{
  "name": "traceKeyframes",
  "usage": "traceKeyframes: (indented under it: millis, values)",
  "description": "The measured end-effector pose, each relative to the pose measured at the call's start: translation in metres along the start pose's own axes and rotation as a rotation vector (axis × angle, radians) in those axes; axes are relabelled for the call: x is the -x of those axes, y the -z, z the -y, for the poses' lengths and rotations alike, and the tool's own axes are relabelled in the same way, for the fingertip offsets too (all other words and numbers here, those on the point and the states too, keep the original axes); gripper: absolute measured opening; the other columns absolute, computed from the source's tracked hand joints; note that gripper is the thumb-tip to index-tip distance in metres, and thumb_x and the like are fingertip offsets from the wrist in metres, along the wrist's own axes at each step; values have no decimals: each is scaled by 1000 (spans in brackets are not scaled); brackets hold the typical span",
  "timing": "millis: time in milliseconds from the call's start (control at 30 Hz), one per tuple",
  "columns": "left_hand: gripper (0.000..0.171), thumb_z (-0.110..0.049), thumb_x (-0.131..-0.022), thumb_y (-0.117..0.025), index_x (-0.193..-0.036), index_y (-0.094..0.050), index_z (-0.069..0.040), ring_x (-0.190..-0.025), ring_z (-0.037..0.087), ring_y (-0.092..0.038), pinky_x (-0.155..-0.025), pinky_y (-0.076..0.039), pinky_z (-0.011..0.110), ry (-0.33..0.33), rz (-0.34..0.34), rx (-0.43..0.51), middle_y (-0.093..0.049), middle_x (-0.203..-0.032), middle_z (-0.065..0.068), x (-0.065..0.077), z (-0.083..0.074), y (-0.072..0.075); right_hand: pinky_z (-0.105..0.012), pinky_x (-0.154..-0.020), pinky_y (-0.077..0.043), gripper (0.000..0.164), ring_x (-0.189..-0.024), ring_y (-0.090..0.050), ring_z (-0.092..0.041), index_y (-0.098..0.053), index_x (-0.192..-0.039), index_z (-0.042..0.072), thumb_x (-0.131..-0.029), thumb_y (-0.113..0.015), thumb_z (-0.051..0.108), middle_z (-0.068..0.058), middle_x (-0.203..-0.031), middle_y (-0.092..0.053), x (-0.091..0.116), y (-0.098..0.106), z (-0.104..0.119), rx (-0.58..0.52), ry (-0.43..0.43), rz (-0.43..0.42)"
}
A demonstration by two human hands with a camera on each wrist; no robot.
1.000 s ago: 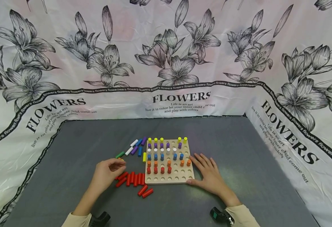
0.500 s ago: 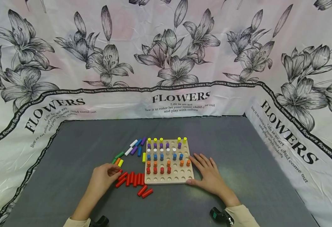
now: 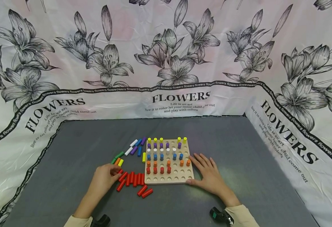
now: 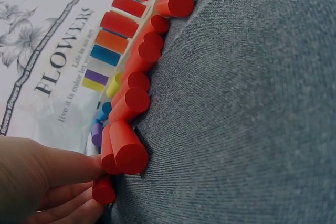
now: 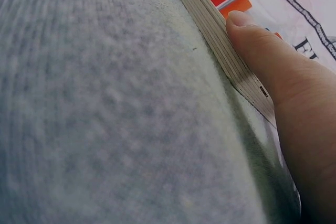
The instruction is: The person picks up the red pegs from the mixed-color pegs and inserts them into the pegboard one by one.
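Note:
A wooden peg board (image 3: 168, 180) stands on the grey table with rows of yellow, purple, white, blue, orange and red pegs upright in its holes. Left of it lies a cluster of loose red pegs (image 3: 132, 177). At that cluster's left end, my left hand (image 3: 104, 178) pinches a red peg (image 4: 104, 190) between thumb and fingers, its thumb against neighbouring red pegs (image 4: 128, 153). My right hand (image 3: 209, 175) rests spread at the board's right side. In the right wrist view its thumb (image 5: 257, 43) lies on the board's edge (image 5: 210, 30), beside an orange peg (image 5: 236, 6).
Loose green (image 3: 119, 155), white (image 3: 128, 151), purple and blue pegs lie up the board's left side. A yellow peg (image 3: 144, 157) lies against the board. Two red pegs (image 3: 147, 193) lie nearer the front. A flower-printed cloth (image 3: 166, 72) hangs behind the table.
My left hand has moved down from the yellow and orange pegs to the red ones, uncovering those pegs. One loose red peg has shifted and turned slightly. The right hand has stayed put.

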State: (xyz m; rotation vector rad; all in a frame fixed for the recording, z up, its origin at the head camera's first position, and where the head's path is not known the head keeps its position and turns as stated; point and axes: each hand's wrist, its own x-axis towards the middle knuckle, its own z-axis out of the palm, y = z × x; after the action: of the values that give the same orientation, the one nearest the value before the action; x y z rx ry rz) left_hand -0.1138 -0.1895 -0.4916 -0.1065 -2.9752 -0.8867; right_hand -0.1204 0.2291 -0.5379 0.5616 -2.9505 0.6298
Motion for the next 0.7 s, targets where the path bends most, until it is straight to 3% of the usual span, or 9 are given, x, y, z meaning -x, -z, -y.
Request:
traceKeyframes:
  millis: [333,700]
  values:
    - [21,-5,-76,-82,-96,-76,-5,-69,11,-67,-61,-55,26,-25,-33,24,-75,-83,4,-2,4,-3,-67,-117,-11,97,-151,-23,-36,-29,-156,30,-77,-71,66,-7,-163,-31,0,0,1,-3,-4,8]
    - [22,-8,-79,-81,-100,-77,-8,-72,11,-66,-60,-52,22,-14,-62,104,-75,-85,4,-1,-1,4,-68,-117,-12,96,-151,-25,-36,-30,-156,30,-77,-71,66,-7,-162,-32,0,1,2,2,-7,4]
